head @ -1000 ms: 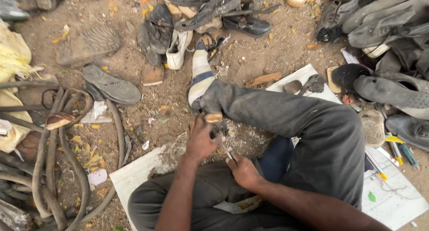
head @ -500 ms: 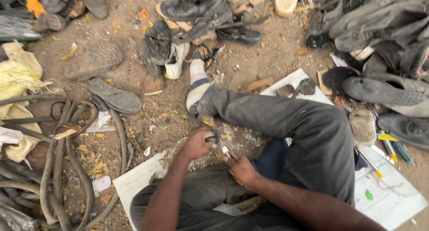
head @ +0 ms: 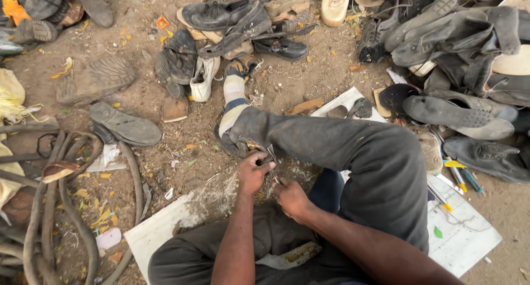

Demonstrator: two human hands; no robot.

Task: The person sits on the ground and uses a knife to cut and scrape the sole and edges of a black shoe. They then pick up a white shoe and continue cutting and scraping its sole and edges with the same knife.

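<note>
Seemingly mid-repair, the person's left hand [head: 253, 172] closes its fingers on a dark shoe piece [head: 264, 159] beside the raised leg [head: 331, 147], while the right hand [head: 291, 199] pinches a small thin tool [head: 275, 180] just under it. Steady, fine pressure seems called for next.

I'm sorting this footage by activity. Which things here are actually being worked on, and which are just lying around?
In hand:
- left hand gripping a small dark piece at the trouser cuff
- right hand holding a thin tool

Lying about:
- black dress shoe
- loose grey sole
- rubber hoses
- pens
- white board
</note>
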